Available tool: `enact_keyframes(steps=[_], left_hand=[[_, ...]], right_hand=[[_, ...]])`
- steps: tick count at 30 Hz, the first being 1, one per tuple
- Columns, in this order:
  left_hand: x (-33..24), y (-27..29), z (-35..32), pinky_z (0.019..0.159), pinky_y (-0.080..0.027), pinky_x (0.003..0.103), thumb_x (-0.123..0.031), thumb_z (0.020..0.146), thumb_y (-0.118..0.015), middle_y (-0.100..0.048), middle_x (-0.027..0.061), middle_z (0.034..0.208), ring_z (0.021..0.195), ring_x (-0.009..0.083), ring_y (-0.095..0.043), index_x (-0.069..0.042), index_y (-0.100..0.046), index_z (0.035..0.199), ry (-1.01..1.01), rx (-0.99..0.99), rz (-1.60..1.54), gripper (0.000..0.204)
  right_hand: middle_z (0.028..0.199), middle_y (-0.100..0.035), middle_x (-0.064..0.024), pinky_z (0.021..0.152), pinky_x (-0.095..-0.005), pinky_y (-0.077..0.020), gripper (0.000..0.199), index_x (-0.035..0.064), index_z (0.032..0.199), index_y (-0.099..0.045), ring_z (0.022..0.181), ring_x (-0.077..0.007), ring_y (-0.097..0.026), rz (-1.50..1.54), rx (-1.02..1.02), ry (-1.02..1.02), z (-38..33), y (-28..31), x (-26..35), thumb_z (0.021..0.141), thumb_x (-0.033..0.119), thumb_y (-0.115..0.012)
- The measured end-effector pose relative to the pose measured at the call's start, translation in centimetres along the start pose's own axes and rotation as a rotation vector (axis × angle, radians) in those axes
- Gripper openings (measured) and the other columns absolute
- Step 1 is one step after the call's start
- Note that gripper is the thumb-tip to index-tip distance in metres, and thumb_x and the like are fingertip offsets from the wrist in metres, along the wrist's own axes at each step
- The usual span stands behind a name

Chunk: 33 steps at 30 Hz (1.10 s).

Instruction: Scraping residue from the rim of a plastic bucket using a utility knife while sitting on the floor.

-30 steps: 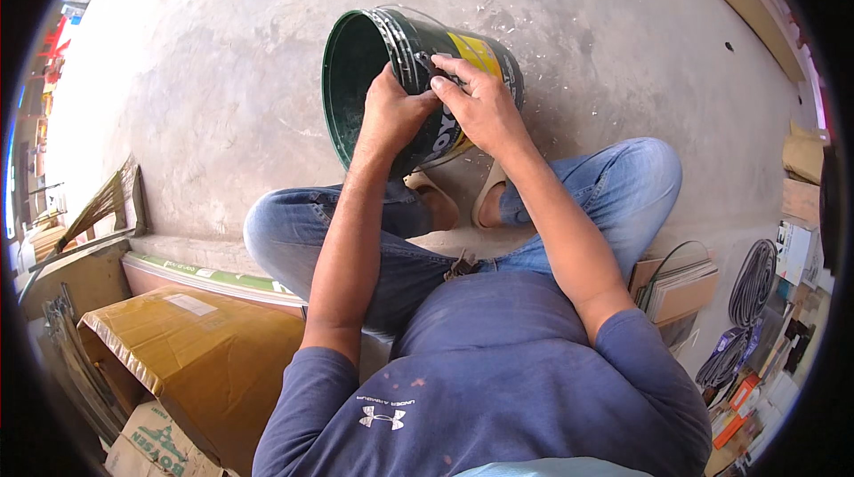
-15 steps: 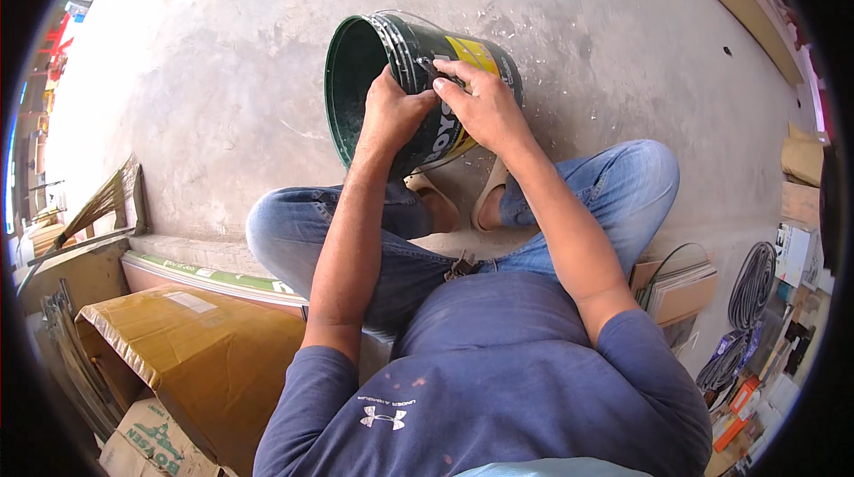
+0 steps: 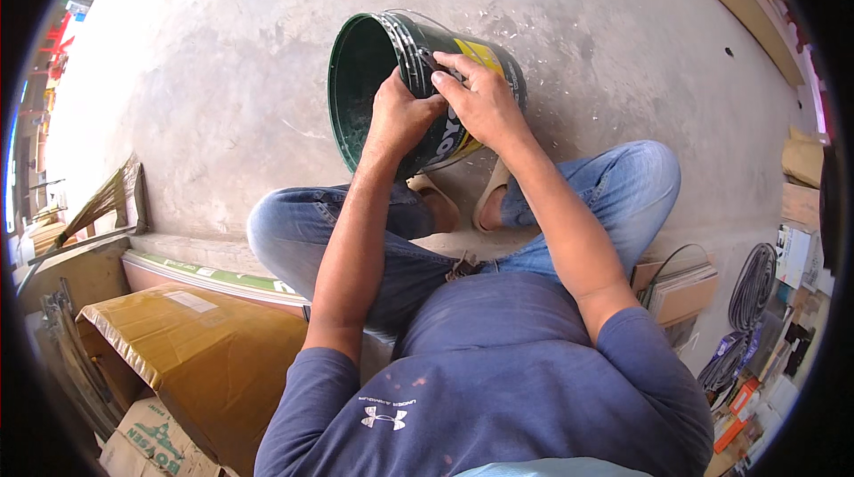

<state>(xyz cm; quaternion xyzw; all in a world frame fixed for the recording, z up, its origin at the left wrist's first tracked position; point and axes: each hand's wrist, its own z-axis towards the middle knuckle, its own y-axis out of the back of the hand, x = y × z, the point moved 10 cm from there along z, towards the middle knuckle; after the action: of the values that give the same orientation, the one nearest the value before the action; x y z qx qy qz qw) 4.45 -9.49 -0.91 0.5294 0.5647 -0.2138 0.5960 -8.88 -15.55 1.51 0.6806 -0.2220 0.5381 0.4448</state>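
Bucket (image 3: 391, 77) rim under both hands' fingers (image 3: 445, 77).

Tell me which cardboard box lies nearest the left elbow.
The big plain brown box, beside the left arm. The printed box sits lower, at the picture's bottom edge.

bucket (image 3: 418, 90) before feet, box (image 3: 191, 357) at left

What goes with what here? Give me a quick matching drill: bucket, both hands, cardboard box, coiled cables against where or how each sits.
1. green bucket
2. left hand and right hand
3. cardboard box
4. coiled cables

a. far right, by the person's knee
b. tipped on its side on the concrete
c. lower left, beside the person
d. on the bucket's rim

Pairs: 1-b, 2-d, 3-c, 4-a
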Motion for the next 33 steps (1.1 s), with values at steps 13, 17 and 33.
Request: enact_keyframes(steps=[13,17,33], left_hand=[[0.3,0.0,0.2,0.083,-0.059,0.037,-0.016,0.078,-0.081,-0.078,0.0161,0.099,0.093,0.0235,-0.077,0.001,-0.069,0.112,-0.027,0.001,-0.014,0.040],[0.2,0.9,0.6,0.084,-0.059,0.038,-0.012,0.077,-0.079,-0.078,0.0183,0.100,0.095,0.0294,-0.077,0.001,-0.070,0.110,-0.071,-0.024,-0.032,0.037],[-0.5,0.3,0.3,0.086,-0.059,0.040,-0.015,0.078,-0.080,-0.078,0.0178,0.100,0.097,0.0287,-0.077,0.001,-0.068,0.114,-0.099,-0.005,0.012,0.041]], right_hand=[[0.127,-0.071,-0.0252,0.103,-0.0412,-0.0529,0.043,0.0012,0.133,-0.068,0.120,-0.0388,-0.068,-0.001,0.035,-0.037,-0.3,0.2,0.6,0.099,0.027,-0.065],[0.126,-0.071,-0.0248,0.103,-0.0419,-0.0531,0.043,0.0012,0.133,-0.067,0.120,-0.0387,-0.069,0.090,0.059,-0.035,-3.0,-0.8,0.4,0.099,0.027,-0.065],[0.126,-0.071,-0.0252,0.102,-0.0413,-0.0537,0.042,0.0025,0.133,-0.068,0.119,-0.0376,-0.069,0.040,0.040,-0.042,-0.4,-0.3,0.7,0.099,0.026,-0.066]])
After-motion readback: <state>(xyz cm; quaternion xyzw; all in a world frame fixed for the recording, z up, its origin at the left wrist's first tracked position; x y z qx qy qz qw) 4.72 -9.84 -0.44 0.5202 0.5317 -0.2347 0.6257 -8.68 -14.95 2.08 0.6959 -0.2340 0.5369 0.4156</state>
